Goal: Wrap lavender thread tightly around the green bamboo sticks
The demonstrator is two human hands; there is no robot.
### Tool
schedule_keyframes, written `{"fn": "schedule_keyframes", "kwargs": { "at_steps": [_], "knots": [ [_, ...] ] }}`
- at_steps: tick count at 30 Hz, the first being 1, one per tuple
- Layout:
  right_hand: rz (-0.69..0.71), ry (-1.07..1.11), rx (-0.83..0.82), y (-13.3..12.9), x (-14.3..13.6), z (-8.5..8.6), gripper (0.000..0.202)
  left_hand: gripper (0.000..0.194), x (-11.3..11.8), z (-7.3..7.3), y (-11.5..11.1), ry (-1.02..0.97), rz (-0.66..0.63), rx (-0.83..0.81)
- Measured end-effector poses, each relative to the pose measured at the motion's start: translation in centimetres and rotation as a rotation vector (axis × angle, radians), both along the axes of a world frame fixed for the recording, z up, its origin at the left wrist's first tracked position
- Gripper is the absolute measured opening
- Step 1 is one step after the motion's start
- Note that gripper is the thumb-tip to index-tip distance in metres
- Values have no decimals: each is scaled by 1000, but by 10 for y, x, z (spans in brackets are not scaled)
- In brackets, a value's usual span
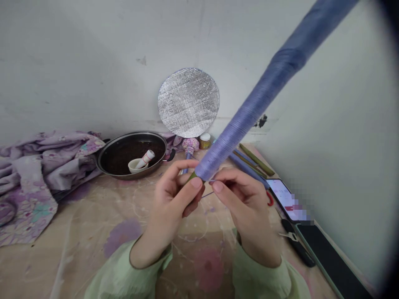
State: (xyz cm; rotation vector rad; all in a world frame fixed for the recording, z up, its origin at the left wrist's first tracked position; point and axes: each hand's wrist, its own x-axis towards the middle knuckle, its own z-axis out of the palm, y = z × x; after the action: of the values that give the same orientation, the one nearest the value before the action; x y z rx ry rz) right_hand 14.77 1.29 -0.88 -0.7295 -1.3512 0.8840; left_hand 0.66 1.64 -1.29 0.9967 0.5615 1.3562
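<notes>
A long stick wrapped in blue-purple thread slants from the centre to the upper right. My left hand is closed round its lower end, where a bit of green stem shows beside the thumb. My right hand is just right of that end, thumb and forefinger pinched on a thin purple thread. Part of the thread runs between the two hands, below the wrapped end.
A dark pan holding a small white cup stands left, beside floral cloth. Behind are a silver disc and a jar. Right lie green stems, a lit phone and a black case.
</notes>
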Motion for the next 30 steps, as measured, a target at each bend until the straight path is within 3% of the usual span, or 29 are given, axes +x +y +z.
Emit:
{"fn": "schedule_keyframes", "kwargs": {
  "at_steps": [4,9,14,23,30],
  "knots": [
    [1,15,-5,0,-3,3,14,24,1,2,4,3,-33,-25],
    [137,114,-23,-2,-6,6,20,37,2,10,4,-38,-104,-115],
    [223,145,-49,-4,-5,4,15,35,2,13,4,-49,-130,-181],
    [67,41,-73,-2,-7,-4,4,35,-1,9,8,-111,-332,-253],
    [42,51,-80,-3,-6,-2,6,33,-1,8,7,-138,-381,-294]
  ]
}}
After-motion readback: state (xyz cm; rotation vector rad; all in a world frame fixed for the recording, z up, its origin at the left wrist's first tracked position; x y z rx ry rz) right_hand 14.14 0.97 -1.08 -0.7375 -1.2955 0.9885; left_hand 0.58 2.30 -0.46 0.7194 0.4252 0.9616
